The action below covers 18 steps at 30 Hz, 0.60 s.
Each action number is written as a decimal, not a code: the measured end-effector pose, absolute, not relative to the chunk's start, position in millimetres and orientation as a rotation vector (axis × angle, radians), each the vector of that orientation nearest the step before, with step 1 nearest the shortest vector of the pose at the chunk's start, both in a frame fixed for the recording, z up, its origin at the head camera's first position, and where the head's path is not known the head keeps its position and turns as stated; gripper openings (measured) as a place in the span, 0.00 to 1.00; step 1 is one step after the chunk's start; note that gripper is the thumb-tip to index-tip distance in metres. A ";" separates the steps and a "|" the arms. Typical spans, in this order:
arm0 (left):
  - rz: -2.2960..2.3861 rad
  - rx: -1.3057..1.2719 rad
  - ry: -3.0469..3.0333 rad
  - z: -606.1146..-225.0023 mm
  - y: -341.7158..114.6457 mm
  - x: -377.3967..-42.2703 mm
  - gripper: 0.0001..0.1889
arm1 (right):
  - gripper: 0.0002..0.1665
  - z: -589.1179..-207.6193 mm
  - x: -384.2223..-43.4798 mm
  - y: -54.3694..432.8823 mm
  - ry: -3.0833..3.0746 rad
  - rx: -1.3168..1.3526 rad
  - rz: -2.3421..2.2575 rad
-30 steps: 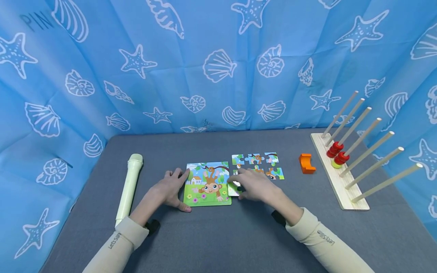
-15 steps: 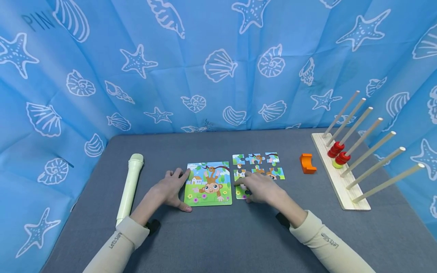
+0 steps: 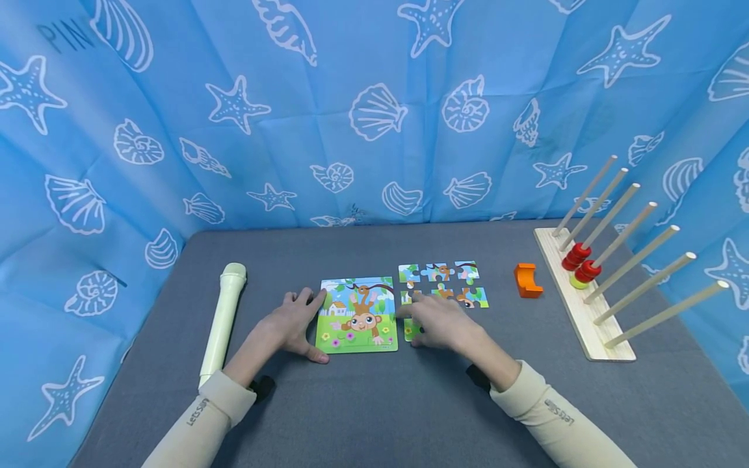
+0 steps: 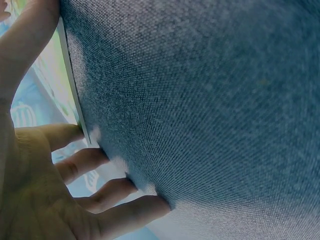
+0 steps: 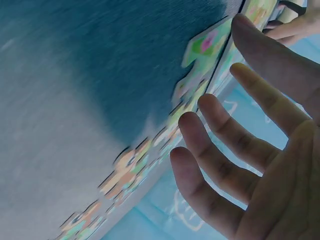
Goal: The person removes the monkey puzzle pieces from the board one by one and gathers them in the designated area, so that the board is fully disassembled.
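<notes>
In the head view a square monkey picture puzzle [image 3: 357,318] lies flat on the table. My left hand [image 3: 289,325] rests at its left edge, fingers along the side and thumb by the lower left corner. Just right of the puzzle, my right hand [image 3: 441,322] hovers low over several loose jigsaw pieces [image 3: 439,272], its fingers spread and holding nothing. It partly hides a green flowered jigsaw piece [image 3: 409,330], which the right wrist view shows apart from the fingertips [image 5: 242,22]. The left wrist view shows the left fingers [image 4: 135,212] reaching down to the table.
A pale green stick with a rounded end [image 3: 222,318] lies on the left. On the right are an orange notched block [image 3: 527,281] and a wooden peg rack [image 3: 576,299] with red and yellow-green rings. A blue shell-patterned curtain [image 3: 374,162] hangs behind the table.
The green flowered piece has moved right, away from the monkey puzzle's edge. My right hand moved right with it, then slightly back left, off the piece. The left hand stays put.
</notes>
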<state>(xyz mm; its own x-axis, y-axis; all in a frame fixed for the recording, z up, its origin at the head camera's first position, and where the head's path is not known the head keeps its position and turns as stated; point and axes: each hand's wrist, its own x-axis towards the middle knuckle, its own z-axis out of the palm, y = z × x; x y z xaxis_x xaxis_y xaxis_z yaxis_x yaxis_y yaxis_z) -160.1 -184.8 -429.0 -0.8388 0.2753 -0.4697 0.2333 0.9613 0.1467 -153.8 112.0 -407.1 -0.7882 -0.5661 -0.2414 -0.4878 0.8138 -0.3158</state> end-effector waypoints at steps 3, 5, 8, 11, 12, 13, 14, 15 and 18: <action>0.112 0.361 2.602 -428.6 -185.3 -160.1 0.70 | 0.30 -407.1 -152.2 103.7 2.676 -0.824 -0.360; 0.116 0.361 2.598 -428.6 -185.6 -160.2 0.70 | 0.29 -407.4 -151.3 97.2 2.673 -0.837 -0.372; 0.121 0.365 2.596 -428.2 -185.9 -160.2 0.70 | 0.28 -408.2 -150.9 86.8 2.670 -0.870 -0.379; 0.124 0.367 2.596 -428.1 -186.0 -160.2 0.70 | 0.27 -408.2 -150.8 76.4 2.669 -0.922 -0.370; 0.124 0.367 2.596 -428.1 -186.0 -160.2 0.70 | 0.26 -408.1 -150.7 73.1 2.670 -0.941 -0.370; 0.122 0.367 2.597 -428.3 -186.0 -160.2 0.70 | 0.26 -407.9 -150.4 70.0 2.667 -0.953 -0.374; 0.123 0.367 2.597 -428.2 -186.0 -160.2 0.70 | 0.26 -407.6 -150.3 66.6 2.667 -0.958 -0.371; 0.124 0.368 2.597 -428.1 -186.0 -160.2 0.70 | 0.26 -407.5 -150.3 63.3 2.665 -0.965 -0.365; 0.132 0.371 2.598 -427.6 -186.2 -159.8 0.70 | 0.28 -407.8 -150.1 54.1 2.652 -0.964 -0.368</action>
